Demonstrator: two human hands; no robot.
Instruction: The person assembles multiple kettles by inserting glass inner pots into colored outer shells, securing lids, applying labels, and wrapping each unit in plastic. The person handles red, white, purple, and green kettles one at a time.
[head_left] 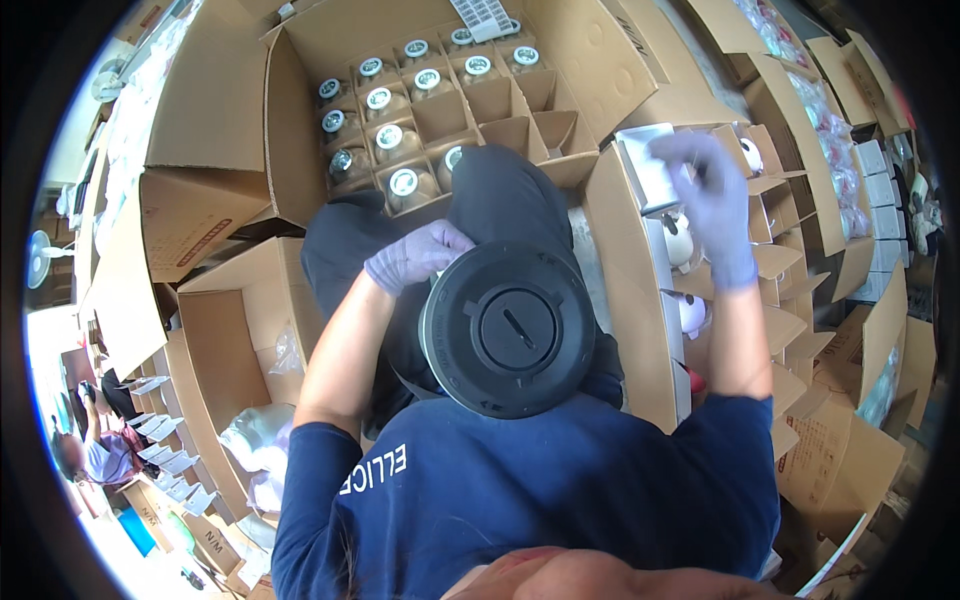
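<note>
A round object with a black ribbed underside (pixel 462 352) rests in my lap, tilted toward my chest. A slotted disc sits at its centre, and a pale side wall shows at its left edge. My gloved left hand (pixel 418 256) grips its upper left rim, thumb and fingers pressed together there. To the right, my gloved right hand (pixel 712 195) is raised over a divided carton (pixel 625 250), fingers bent but apart, with nothing visible in them. Beneath that hand is a white box (pixel 648 168). Rounded white items (pixel 680 243) sit in the carton's cells beside it.
Ahead of my knees stands an open carton (pixel 290 130) with dividers, holding several glass jars with pale lids (pixel 390 138). An open box (pixel 215 350) with plastic bags is at my left. More cartons (pixel 830 440) crowd the right. Another person (pixel 108 455) is at far left.
</note>
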